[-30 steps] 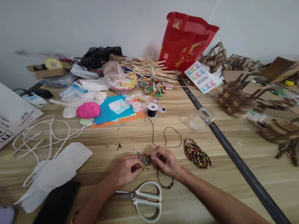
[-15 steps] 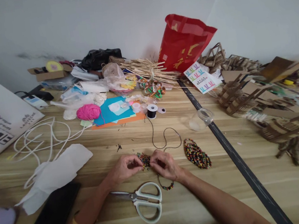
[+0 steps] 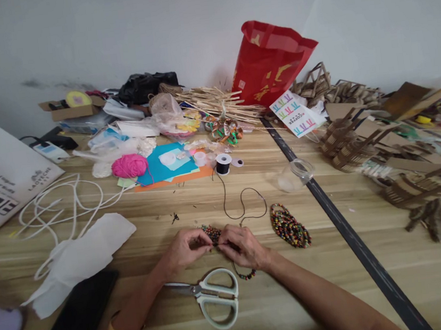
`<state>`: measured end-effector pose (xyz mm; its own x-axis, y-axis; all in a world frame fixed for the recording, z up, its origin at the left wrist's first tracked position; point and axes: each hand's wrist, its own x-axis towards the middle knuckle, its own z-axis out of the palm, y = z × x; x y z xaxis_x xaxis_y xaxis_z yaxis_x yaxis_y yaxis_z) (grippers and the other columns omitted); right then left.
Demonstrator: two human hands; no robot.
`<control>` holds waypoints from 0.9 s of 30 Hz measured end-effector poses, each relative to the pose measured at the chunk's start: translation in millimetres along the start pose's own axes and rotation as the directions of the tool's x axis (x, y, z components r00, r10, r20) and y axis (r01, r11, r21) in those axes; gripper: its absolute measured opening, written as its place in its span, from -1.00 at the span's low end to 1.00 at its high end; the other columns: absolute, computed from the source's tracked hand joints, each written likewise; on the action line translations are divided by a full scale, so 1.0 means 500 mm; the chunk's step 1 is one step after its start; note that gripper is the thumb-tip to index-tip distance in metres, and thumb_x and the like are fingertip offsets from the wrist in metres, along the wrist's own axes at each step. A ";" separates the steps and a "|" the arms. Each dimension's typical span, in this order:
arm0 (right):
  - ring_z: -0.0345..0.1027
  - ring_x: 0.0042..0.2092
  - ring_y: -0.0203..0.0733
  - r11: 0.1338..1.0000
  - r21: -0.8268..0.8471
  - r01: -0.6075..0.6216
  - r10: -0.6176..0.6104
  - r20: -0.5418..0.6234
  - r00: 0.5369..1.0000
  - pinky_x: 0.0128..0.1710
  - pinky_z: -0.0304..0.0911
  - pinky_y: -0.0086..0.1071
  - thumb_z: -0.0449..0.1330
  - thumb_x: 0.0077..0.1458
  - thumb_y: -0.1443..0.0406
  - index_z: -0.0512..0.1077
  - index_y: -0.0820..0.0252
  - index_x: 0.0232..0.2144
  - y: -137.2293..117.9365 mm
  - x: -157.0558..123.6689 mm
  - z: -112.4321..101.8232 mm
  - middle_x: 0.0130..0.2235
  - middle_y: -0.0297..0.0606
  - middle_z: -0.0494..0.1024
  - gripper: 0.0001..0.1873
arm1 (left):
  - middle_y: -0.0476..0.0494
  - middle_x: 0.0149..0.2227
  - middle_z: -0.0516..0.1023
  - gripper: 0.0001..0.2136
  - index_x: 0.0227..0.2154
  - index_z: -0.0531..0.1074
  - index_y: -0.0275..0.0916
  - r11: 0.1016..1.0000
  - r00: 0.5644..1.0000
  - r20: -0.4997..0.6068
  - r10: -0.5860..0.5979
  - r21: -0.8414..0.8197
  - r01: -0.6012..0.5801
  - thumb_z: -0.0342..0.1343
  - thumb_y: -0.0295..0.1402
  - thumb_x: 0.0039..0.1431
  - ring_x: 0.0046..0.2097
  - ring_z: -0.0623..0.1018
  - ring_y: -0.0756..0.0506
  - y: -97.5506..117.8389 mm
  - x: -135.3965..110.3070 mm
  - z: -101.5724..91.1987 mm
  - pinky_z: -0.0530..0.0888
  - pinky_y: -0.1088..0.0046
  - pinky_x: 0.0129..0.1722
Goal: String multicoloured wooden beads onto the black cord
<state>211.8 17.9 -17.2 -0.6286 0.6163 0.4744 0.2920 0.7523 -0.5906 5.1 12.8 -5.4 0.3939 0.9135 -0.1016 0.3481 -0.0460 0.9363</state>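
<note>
My left hand (image 3: 188, 248) and my right hand (image 3: 243, 245) meet fingertip to fingertip beside a pile of small multicoloured beads (image 3: 211, 232). The right fingers pinch a black cord (image 3: 247, 217), which comes from a spool (image 3: 223, 164). Below that hand hangs a short strung row of beads (image 3: 247, 276). My left thumb and forefinger are pinched together; whatever lies between them is too small to make out. Scissors with pale handles (image 3: 219, 298) lie just in front of the hands. Finished-looking beaded strands (image 3: 290, 226) sit coiled to the right.
Pink yarn (image 3: 129, 166) and blue paper (image 3: 159, 160) lie behind the hands. White cable (image 3: 75, 204) and white paper (image 3: 90, 253) are at left. A clear cup (image 3: 292, 176), a red bag (image 3: 272, 62) and small woven baskets (image 3: 349, 146) stand to the right and back.
My right hand has shifted slightly left, so its fingertips now meet those of my left hand, where a small gap showed before. The cord and strung beads remain at my right hand.
</note>
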 end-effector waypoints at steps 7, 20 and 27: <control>0.25 -0.39 -0.25 1.000 0.002 0.019 -0.019 -0.010 1.000 -0.42 0.17 -0.44 0.02 0.19 0.35 0.29 0.18 -0.39 -0.002 0.001 -0.001 -0.43 -0.24 0.39 -0.89 | -0.11 -0.47 0.56 -0.92 -0.49 0.48 -0.34 0.999 1.000 0.003 0.007 -0.033 -0.007 0.16 -0.42 -0.06 -0.39 0.51 -0.04 0.005 -0.002 0.003 0.44 0.46 -0.34; 0.25 -0.40 -0.26 0.999 -0.019 0.048 -0.048 -0.017 0.999 -0.42 0.18 -0.45 0.01 0.20 0.34 0.28 0.20 -0.39 0.002 -0.001 0.003 -0.43 -0.24 0.38 -0.89 | -0.09 -0.47 0.56 -0.90 -0.48 0.48 -0.32 0.994 0.999 0.031 -0.010 -0.109 0.013 0.20 -0.37 -0.07 -0.40 0.51 -0.04 -0.003 -0.001 0.005 0.44 0.47 -0.34; 0.25 -0.39 -0.26 0.999 -0.021 0.046 -0.046 -0.008 0.999 -0.42 0.17 -0.45 0.02 0.18 0.37 0.29 0.20 -0.37 0.004 -0.002 0.004 -0.42 -0.25 0.38 -0.92 | -0.12 -0.48 0.56 -0.90 -0.49 0.48 -0.34 0.994 1.000 0.026 -0.013 -0.106 0.015 0.17 -0.40 -0.08 -0.41 0.51 -0.05 -0.005 0.000 0.007 0.44 0.46 -0.34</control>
<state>211.5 18.1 -20.1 -0.6360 0.5825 0.5061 0.2779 0.7848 -0.5540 7.2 11.4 -8.8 0.4114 0.9032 -0.1222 0.2622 0.0111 0.9650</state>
